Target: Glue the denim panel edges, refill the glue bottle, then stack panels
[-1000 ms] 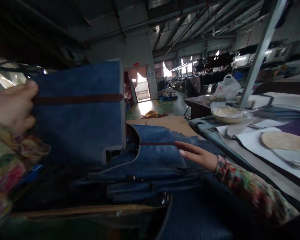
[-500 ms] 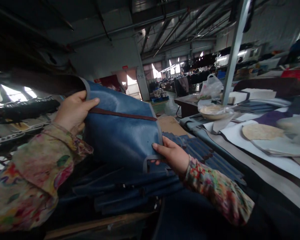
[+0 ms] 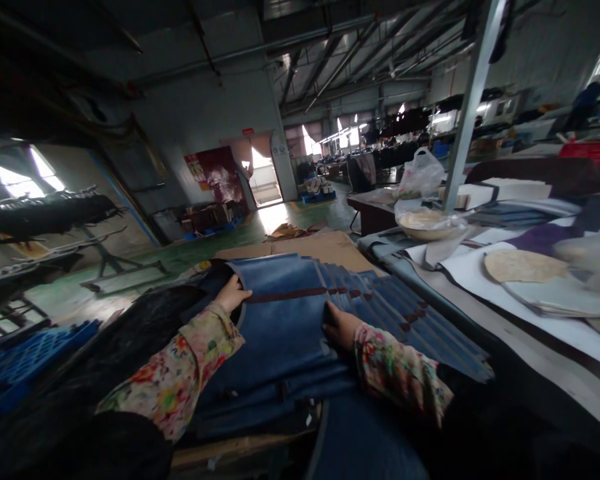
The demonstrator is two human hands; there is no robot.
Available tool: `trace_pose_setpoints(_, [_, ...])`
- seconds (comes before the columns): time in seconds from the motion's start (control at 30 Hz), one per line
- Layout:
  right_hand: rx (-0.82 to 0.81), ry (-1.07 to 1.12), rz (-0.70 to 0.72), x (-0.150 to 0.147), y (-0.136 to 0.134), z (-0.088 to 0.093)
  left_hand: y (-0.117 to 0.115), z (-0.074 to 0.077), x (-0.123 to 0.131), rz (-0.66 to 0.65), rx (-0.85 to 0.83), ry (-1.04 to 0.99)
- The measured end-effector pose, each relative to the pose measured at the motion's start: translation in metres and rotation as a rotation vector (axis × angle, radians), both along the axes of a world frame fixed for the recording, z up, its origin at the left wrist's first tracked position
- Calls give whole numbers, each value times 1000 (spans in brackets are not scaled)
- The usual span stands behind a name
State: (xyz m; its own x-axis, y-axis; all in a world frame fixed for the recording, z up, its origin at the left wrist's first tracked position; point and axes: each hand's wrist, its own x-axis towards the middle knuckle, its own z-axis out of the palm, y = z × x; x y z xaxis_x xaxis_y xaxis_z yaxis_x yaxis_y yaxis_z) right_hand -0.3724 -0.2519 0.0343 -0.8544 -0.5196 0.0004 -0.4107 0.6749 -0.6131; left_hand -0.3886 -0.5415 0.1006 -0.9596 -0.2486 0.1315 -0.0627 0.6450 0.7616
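Note:
A blue leather-like panel (image 3: 280,327) with a brown strip across it and grey edging lies over a row of overlapping similar panels (image 3: 405,313). My left hand (image 3: 231,293) is closed on its left edge, thumb on top and the other fingers hidden underneath. At the right edge is my right hand (image 3: 342,325), its thumb up against the panel and its other fingers in shadow; it looks closed on that edge. More blue pieces (image 3: 260,400) lie layered nearer to me, with small dark fittings on them.
Brown cardboard (image 3: 325,247) lies beyond the panels. To the right, a worktable (image 3: 480,313) bears white sheets, a plastic-covered bowl (image 3: 424,223) and a round tan piece (image 3: 525,264). A metal post (image 3: 473,107) rises there. A blue crate (image 3: 35,360) stands at left.
Both hands have lowered the blue panel from mid-air onto the overlapping panels. My left hand has moved right and down, and the floor and rack behind have come into view.

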Motion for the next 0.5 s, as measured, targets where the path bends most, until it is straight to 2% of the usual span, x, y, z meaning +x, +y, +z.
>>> trace_pose_setpoints(0.17, [95,36,36,3,-3,6,-3,22,-14,-44,-19,94])
trace_pose_setpoints(0.23, [137,48,46,2,-4,7,-5,19,-17,-27,-63,58])
trace_pose_setpoints(0.3, [185,56,61,1,-4,8,-13,11,-18,2,-119,-65])
trace_pose_setpoints(0.4, [276,67,84,-2,-3,10,-40,-1,-11,79,-217,-258])
trace_pose_setpoints(0.5, [360,79,102,-4,0,10,-83,-1,8,190,-309,-330])
